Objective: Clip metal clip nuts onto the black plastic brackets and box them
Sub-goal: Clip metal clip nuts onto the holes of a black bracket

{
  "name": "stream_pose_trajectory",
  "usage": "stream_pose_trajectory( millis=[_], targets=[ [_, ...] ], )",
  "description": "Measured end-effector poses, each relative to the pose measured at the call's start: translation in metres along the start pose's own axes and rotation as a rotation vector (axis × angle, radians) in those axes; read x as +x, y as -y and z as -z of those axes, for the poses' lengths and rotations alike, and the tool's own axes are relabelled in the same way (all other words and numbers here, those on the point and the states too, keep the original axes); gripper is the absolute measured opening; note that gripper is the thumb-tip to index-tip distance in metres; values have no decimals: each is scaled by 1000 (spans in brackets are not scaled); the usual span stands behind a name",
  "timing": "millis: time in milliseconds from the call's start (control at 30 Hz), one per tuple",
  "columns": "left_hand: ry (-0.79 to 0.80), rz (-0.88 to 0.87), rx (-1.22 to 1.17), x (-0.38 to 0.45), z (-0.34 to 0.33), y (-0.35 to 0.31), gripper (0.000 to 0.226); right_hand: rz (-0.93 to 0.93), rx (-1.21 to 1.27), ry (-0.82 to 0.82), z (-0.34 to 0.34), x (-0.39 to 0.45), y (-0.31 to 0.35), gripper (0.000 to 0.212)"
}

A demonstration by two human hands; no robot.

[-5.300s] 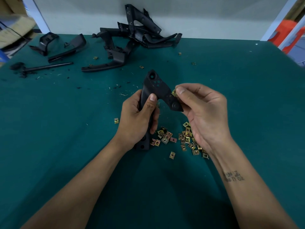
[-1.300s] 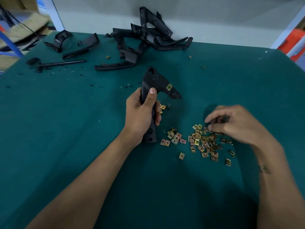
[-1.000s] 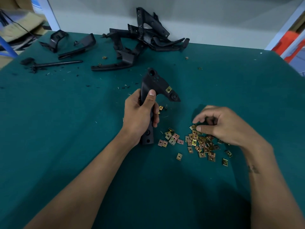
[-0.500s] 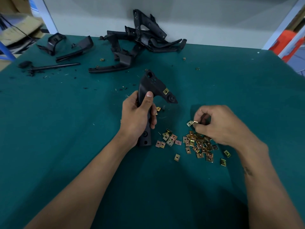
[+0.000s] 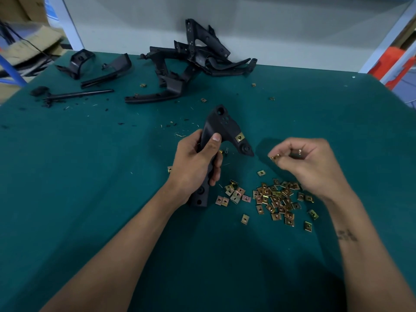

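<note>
head view, bracket (image 5: pixel 221 131) upright, arm pointing right

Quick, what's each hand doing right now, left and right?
Left hand: closed, gripping the black plastic bracket upright by its long stem.
Right hand: closed, pinching a small brass-coloured metal clip nut at its fingertips.
</note>
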State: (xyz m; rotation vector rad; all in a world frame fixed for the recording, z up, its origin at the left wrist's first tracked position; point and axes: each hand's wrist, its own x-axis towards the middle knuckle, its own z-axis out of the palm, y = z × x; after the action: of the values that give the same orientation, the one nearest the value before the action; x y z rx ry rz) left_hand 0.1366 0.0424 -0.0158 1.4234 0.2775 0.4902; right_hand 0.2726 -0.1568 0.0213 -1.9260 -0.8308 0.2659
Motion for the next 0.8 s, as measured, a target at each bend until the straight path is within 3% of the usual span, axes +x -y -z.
stream_pose_trajectory(
  millis=[167, 267, 367, 533, 800],
  targets=[
    [140, 22, 9, -4, -4, 0, 31, 36, 309, 91, -19, 0, 13, 42],
    [189, 18, 13, -5, -6, -1, 27, 19, 567, 44, -33, -2, 20, 28],
    [225, 24, 19, -6, -8, -3, 28, 3, 735, -26, -38, -3, 25, 29],
    [273, 29, 5, -8, -10, -6, 23, -39, 826, -156, -42, -4, 33, 18],
    [292, 12, 22, -8, -10, -6, 19, -80, 893, -169, -41, -7, 39, 16]
  ],
)
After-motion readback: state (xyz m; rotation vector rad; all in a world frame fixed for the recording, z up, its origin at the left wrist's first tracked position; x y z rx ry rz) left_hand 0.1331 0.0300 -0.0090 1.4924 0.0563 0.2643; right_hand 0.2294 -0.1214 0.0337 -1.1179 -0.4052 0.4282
